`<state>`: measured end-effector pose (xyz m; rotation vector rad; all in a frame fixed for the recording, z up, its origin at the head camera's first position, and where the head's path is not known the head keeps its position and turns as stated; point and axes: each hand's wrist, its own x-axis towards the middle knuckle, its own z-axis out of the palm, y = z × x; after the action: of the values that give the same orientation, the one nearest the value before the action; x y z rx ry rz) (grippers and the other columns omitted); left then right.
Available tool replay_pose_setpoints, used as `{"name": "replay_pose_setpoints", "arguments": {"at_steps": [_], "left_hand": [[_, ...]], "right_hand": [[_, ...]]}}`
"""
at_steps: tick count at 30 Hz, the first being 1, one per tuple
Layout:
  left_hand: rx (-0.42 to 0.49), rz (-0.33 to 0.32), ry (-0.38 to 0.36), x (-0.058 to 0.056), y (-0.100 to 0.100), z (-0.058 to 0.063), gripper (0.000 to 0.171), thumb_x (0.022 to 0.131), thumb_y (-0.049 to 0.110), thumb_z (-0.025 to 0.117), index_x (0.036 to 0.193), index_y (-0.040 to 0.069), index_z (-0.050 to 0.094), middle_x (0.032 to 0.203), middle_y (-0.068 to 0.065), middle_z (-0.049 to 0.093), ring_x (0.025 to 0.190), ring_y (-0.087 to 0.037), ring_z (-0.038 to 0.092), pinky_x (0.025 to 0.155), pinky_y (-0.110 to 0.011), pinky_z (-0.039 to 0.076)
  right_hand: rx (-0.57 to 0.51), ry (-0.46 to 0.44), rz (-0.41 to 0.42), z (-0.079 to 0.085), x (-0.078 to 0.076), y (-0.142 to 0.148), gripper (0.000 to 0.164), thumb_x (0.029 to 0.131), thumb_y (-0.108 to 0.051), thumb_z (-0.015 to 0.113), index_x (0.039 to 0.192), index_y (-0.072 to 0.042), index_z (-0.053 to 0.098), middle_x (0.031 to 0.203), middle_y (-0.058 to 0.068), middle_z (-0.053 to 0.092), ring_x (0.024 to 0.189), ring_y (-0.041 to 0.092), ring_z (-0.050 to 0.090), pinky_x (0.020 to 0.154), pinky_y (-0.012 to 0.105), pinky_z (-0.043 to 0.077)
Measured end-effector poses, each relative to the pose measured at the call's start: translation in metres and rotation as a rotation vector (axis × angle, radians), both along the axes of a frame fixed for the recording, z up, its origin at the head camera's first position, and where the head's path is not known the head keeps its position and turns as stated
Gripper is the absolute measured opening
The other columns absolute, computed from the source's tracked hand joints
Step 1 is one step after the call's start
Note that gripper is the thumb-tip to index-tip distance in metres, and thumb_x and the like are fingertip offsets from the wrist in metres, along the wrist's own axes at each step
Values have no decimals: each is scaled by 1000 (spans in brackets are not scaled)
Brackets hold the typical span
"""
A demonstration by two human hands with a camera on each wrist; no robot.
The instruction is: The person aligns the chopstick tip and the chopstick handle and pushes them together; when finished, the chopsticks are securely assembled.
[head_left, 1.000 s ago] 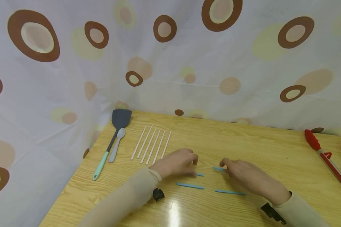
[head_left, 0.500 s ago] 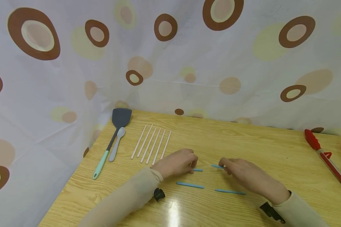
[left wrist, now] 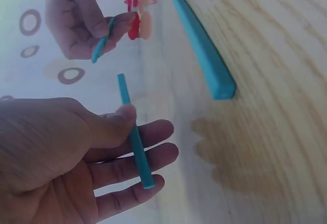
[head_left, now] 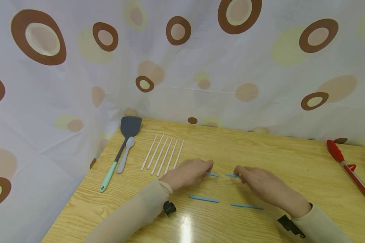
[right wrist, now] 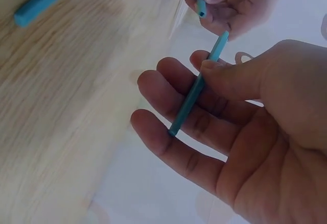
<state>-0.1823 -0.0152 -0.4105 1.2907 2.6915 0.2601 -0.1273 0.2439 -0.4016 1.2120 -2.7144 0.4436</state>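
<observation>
My left hand [head_left: 189,172] pinches a thin blue stick [left wrist: 137,145] between thumb and fingers, raised above the wooden table [head_left: 225,226]. To the right, my right hand [head_left: 263,184] pinches another blue stick [right wrist: 196,89] the same way. In the head view the two held sticks point toward each other, a small gap between their ends. Closer to the table's front lie two more blue sticks, one on the left [head_left: 204,199] and one on the right [head_left: 247,206], roughly in a row and apart.
Several pale pink sticks [head_left: 161,157] lie side by side beyond my left hand. Farther left are a grey spatula with a mint handle [head_left: 108,177] and a light grey spoon [head_left: 126,155]. Red tongs [head_left: 349,170] lie at the right. A patterned curtain [head_left: 200,50] hangs behind the table.
Both hands have lifted their blue sticks off the table, and the held sticks now sit higher in the head view. The two front blue sticks have stayed put.
</observation>
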Motion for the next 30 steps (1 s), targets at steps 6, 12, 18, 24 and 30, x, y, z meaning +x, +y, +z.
{"name": "replay_pose_setpoints", "arguments": {"at_steps": [6, 12, 18, 24, 30], "left_hand": [[61, -35, 38, -2, -4, 7, 27, 95, -1, 63, 112, 18, 53, 94, 8, 70, 73, -2, 59, 56, -15, 43], [79, -42, 100, -4, -3, 11, 38, 95, -4, 62, 124, 21, 60, 98, 9, 70, 84, -3, 64, 61, -13, 46], [88, -40, 111, -3, -1, 15, 39, 96, -6, 58, 124, 21, 60, 96, 9, 70, 81, -4, 64, 58, -14, 45], [82, -35, 110, -3, 1, 17, 36, 97, -3, 58, 124, 21, 61, 96, 8, 70, 79, -4, 63, 55, -14, 44], [87, -48, 130, -3, 2, 19, 35, 97, -3, 58, 123, 21, 61, 94, 9, 69, 76, -3, 61, 55, -13, 43]], "right_hand": [[9, 67, -16, 2, -1, -2, 56, 72, 25, 71, 114, -9, 55, 78, 0, 62, 63, 10, 57, 51, 22, 46], [20, 115, -43, 3, -2, -1, 65, 70, 23, 74, 122, -11, 55, 80, 1, 64, 64, 14, 60, 50, 22, 46], [15, 130, -49, 5, -2, -2, 67, 71, 22, 76, 124, -12, 53, 82, 2, 64, 64, 15, 61, 49, 21, 45], [9, 158, -43, 7, -3, -4, 67, 70, 23, 76, 123, -11, 54, 81, 3, 64, 65, 16, 62, 50, 22, 47], [-20, 176, -29, 6, -3, -4, 62, 71, 21, 76, 121, -9, 54, 79, 1, 61, 61, 12, 57, 49, 20, 45]]}}
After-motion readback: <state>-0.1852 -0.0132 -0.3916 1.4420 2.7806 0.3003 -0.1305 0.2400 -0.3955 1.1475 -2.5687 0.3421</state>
